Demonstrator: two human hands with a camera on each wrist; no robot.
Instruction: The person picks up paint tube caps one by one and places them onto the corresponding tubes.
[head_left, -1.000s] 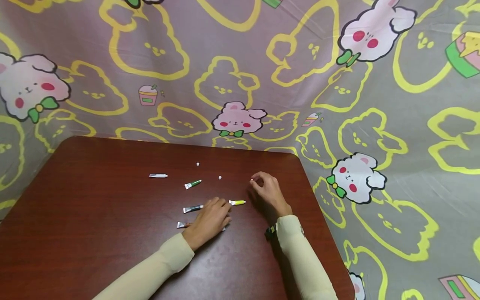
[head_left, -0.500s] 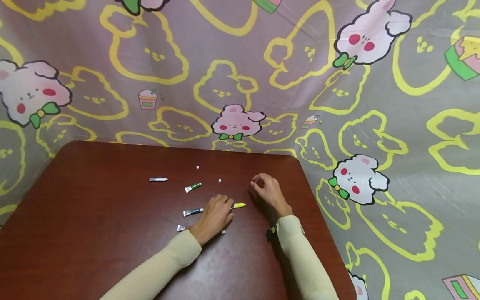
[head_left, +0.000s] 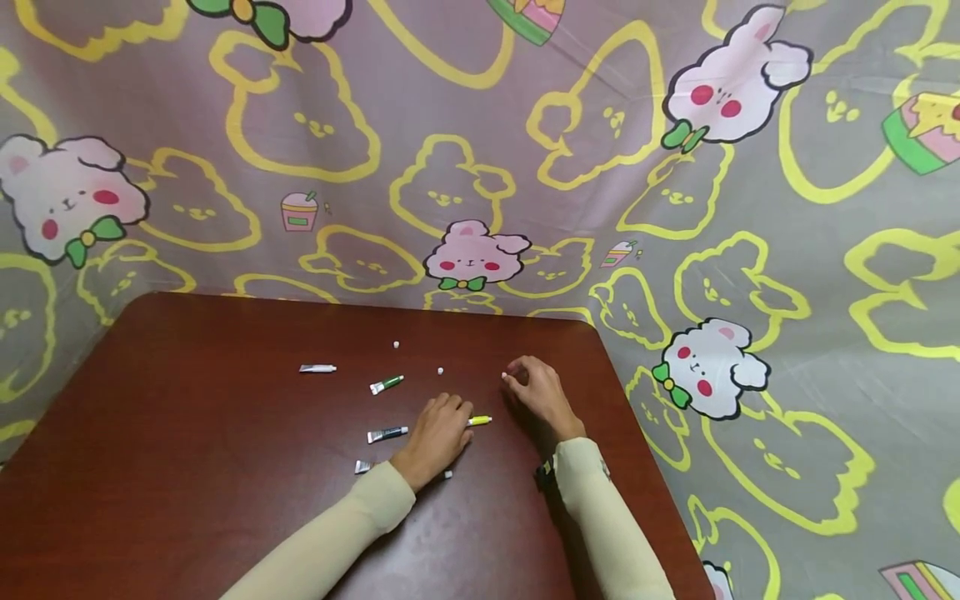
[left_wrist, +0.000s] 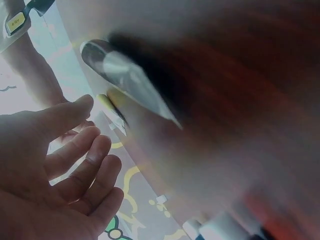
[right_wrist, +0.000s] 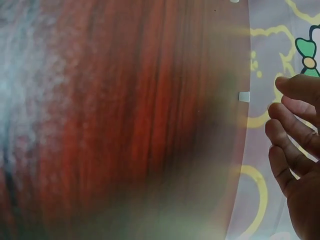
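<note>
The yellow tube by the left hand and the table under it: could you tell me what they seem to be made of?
The yellow tube looks like soft metal or plastic with a flat crimped end on similar tubes; too small to settle. The table looks like dark red-brown wood or wood-grain laminate, glossy, with streaked grain and reflections.

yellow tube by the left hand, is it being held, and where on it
Not clearly held. The left hand lies over the tail end of the yellow tube; only its cap end shows. The left wrist view shows relaxed fingers gripping nothing.

My left hand covers most of the yellow tube and another tube. The left wrist view blurs heavily, and I can't tell whether the right hand pinches the tiny white cap.
</note>
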